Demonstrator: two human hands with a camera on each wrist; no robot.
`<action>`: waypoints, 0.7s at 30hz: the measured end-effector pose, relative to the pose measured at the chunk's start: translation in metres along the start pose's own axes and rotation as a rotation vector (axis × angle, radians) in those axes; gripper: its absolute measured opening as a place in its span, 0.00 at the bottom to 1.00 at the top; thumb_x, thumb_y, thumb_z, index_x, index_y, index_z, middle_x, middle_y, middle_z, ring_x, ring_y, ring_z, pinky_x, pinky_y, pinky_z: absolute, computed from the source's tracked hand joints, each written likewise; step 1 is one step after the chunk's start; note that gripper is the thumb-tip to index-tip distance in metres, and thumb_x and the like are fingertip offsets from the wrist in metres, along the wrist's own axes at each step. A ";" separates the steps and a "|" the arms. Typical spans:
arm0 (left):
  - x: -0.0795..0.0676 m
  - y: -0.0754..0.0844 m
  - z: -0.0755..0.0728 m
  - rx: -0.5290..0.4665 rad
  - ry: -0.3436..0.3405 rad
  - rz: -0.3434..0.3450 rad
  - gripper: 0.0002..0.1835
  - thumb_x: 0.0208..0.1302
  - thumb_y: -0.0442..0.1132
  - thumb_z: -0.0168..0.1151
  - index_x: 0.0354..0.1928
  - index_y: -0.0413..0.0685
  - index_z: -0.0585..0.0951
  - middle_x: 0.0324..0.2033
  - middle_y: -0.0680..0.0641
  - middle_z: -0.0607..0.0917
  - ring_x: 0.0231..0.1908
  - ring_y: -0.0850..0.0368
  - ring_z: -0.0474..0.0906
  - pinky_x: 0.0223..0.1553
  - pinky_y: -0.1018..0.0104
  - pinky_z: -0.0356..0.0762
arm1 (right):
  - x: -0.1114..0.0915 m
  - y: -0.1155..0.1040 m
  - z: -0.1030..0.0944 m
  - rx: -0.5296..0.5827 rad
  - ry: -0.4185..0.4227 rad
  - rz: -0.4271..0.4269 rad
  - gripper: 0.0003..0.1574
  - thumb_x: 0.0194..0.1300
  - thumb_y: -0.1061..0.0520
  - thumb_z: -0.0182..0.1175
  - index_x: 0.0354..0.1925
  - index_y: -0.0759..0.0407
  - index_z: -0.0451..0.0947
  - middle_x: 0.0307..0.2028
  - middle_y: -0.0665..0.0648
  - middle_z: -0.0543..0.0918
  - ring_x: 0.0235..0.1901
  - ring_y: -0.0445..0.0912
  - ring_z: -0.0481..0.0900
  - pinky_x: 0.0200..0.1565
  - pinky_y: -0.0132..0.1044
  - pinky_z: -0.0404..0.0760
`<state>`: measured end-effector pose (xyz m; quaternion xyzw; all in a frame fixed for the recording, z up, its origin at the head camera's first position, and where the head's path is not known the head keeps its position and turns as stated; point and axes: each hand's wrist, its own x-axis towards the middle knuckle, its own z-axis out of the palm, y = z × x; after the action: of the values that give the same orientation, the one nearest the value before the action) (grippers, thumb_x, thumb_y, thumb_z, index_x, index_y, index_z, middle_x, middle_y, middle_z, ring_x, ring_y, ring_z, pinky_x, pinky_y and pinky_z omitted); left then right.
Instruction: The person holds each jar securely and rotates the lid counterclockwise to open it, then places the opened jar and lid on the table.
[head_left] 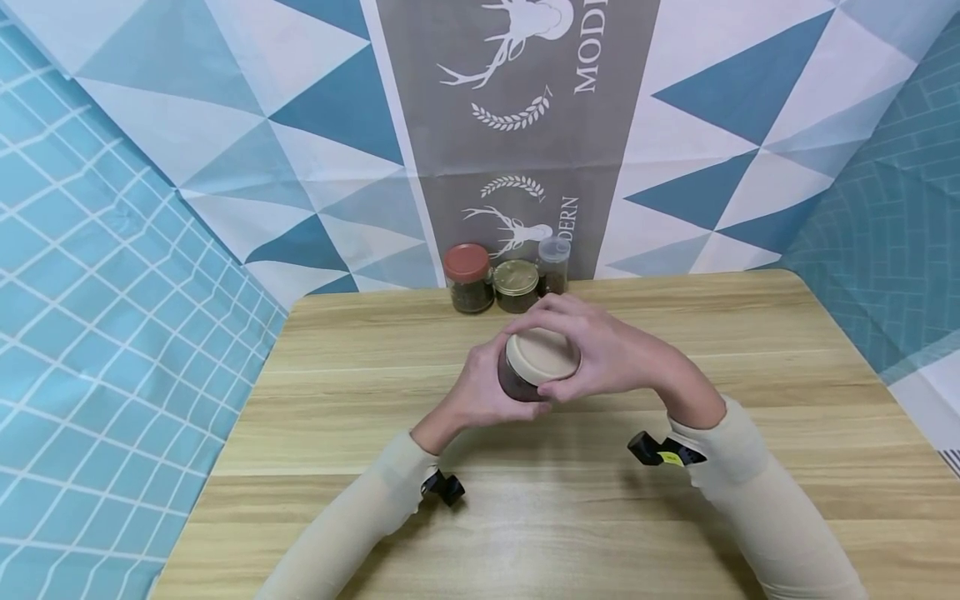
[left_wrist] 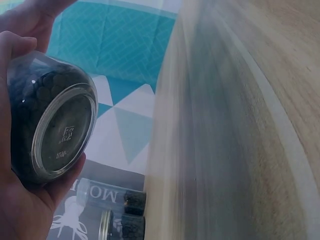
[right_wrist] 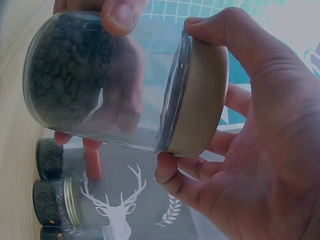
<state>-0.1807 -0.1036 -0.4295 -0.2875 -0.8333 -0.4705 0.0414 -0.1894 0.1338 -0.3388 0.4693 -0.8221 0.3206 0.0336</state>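
A clear glass jar (right_wrist: pixel 70 75), partly filled with small dark round pieces, is held up above the table between both hands. My left hand (head_left: pixel 483 385) grips the jar's body, fingers wrapped round the glass. Its round base (left_wrist: pixel 65 132) faces the left wrist camera. My right hand (head_left: pixel 600 346) grips the beige lid (head_left: pixel 543 354) by its edge, with thumb and fingers on opposite sides. In the right wrist view the lid (right_wrist: pixel 200 97) sits on the jar's mouth, and the right hand (right_wrist: pixel 255 110) curls round its rim.
Along the table's back edge stand a red-lidded jar (head_left: pixel 468 279), a jar with a gold-coloured lid (head_left: pixel 516 286) and a taller clear-capped container (head_left: pixel 553 265), all with dark contents. Behind them hangs a patterned cloth (head_left: pixel 510 142). The wooden table (head_left: pixel 360 400) spreads beneath both arms.
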 end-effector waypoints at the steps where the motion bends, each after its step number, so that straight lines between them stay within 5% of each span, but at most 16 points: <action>1: 0.000 0.000 0.000 0.000 0.000 0.001 0.54 0.41 0.48 0.88 0.75 0.46 0.77 0.57 0.42 0.91 0.56 0.49 0.89 0.59 0.59 0.87 | 0.000 0.000 0.000 0.001 -0.002 0.002 0.42 0.58 0.50 0.80 0.70 0.48 0.83 0.60 0.54 0.86 0.58 0.46 0.82 0.52 0.45 0.86; 21: 0.001 0.002 -0.001 0.009 0.003 -0.002 0.53 0.42 0.50 0.87 0.75 0.47 0.76 0.57 0.44 0.91 0.55 0.51 0.89 0.59 0.59 0.87 | -0.002 -0.001 -0.007 0.019 0.000 0.002 0.43 0.59 0.52 0.80 0.72 0.51 0.82 0.62 0.54 0.85 0.58 0.47 0.80 0.54 0.47 0.86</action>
<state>-0.1805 -0.1031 -0.4272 -0.2856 -0.8356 -0.4672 0.0435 -0.1898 0.1390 -0.3334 0.4688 -0.8194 0.3286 0.0288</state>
